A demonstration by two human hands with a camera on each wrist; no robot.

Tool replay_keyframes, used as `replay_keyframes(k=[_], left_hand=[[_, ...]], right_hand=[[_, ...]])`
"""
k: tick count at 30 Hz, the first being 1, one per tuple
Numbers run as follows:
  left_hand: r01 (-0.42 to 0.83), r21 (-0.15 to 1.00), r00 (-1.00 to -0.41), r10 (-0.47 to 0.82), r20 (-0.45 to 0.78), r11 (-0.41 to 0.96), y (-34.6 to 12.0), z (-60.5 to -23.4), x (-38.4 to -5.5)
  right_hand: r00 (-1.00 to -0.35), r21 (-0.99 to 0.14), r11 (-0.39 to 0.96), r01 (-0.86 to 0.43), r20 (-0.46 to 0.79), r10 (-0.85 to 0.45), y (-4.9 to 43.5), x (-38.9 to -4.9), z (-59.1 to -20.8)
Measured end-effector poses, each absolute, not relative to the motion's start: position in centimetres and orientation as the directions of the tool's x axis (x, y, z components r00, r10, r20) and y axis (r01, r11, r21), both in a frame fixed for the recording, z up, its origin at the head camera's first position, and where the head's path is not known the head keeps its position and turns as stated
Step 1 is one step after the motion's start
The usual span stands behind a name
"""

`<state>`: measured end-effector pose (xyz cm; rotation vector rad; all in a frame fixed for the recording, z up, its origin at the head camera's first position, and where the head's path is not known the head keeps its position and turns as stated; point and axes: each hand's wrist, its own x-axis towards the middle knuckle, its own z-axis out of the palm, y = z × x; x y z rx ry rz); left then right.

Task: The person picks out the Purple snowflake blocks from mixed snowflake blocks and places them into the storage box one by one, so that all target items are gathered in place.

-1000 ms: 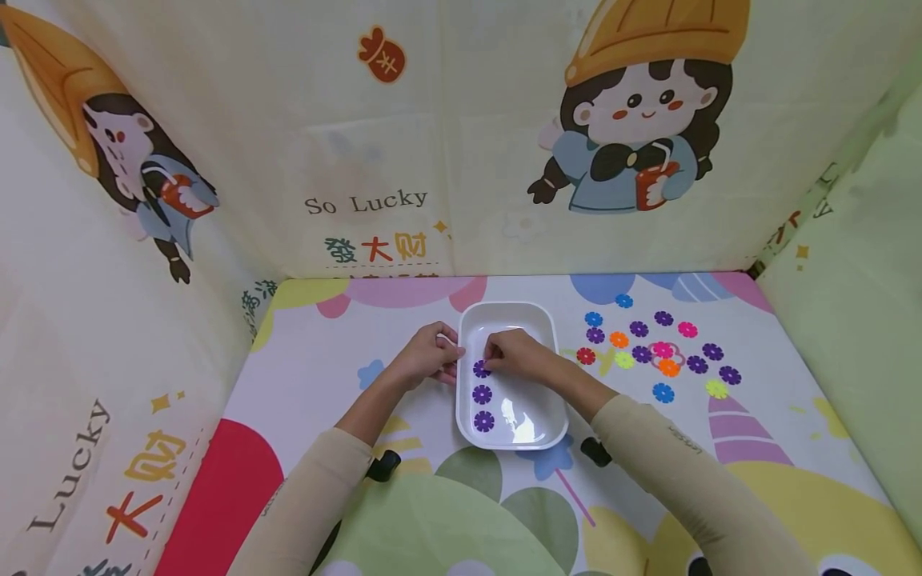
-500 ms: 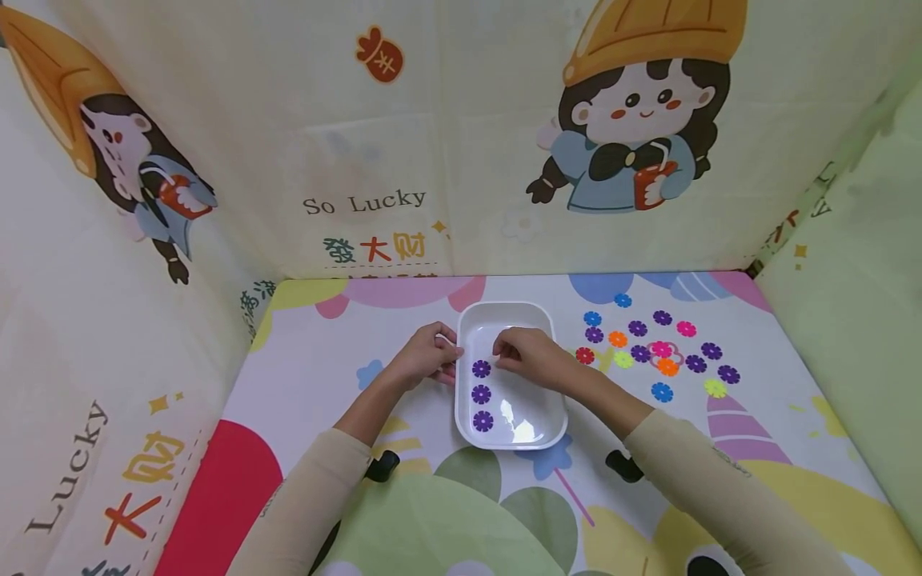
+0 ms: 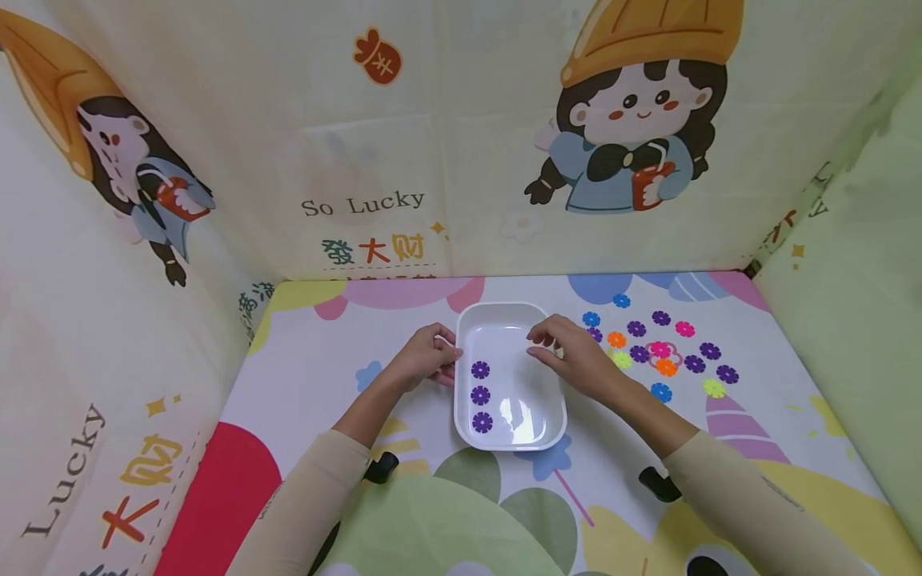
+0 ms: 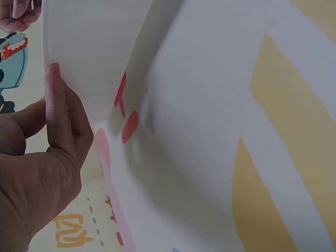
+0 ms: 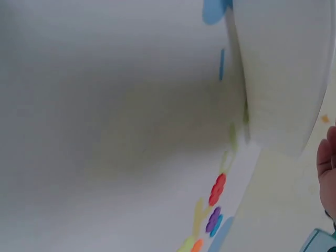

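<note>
A white tray (image 3: pixel 529 432) stands on the patterned table. Three purple notched plastic discs (image 3: pixel 480 395) lie in a column along its left side. At the tray's left rim, my left hand (image 3: pixel 425 356) grips the edge, thumb at the rim and fingers at the outer wall; the left wrist view shows these fingers (image 4: pixel 60 115) against the wall. My right hand (image 3: pixel 576 356) hovers over the tray's right rim with fingers loosely bent and apart, nothing visible between them. In the right wrist view only part of that hand (image 5: pixel 328 178) shows, beside the tray's wall.
Right of the tray lie several loose notched discs in purple, blue (image 3: pixel 661 392), orange (image 3: pixel 616 340), pink (image 3: pixel 685 329) and yellow (image 3: pixel 715 389). The right hand covers part of this group. Printed cloth walls (image 3: pixel 490 160) close off the back and sides.
My right hand has lifted off the topmost purple disc and moved right to the tray's right rim, its fingers spreading. The left hand and tray have stayed put.
</note>
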<state>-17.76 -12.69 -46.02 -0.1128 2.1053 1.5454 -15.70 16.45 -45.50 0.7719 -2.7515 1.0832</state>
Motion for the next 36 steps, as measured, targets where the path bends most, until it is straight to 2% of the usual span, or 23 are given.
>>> replay_keyframes(k=[7, 13, 23, 28, 36], left_hand=[[-0.36, 0.866, -0.862, 0.231, -0.451, 0.346, -12.7, -46.2, -17.8], [-0.362, 0.862, -0.861, 0.227, -0.455, 0.356, -12.7, -46.1, -17.9], [-0.358, 0.865, -0.861, 0.233, -0.452, 0.352, -12.7, -46.1, -17.8], [-0.359, 0.865, -0.862, 0.232, -0.452, 0.351, -12.7, -46.2, -17.8], [-0.361, 0.864, -0.862, 0.229, -0.452, 0.351, -12.7, -46.1, -17.8]], right_hand=[[-0.86, -0.581, 0.636, -0.509, 0.385, -0.336, 20.2, -15.6, -46.0], [-0.866, -0.534, 0.692, -0.485, 0.403, -0.296, 23.8, -15.6, -46.8], [-0.945, -0.518, 0.797, -0.311, 0.256, -0.203, 28.8, -15.7, -47.7], [-0.979, -0.527, 0.826, -0.2, 0.137, -0.15, 30.4, -15.9, -48.0], [-0.987, -0.503, 0.857, -0.113, -0.043, -0.155, 31.8, -16.1, -49.4]])
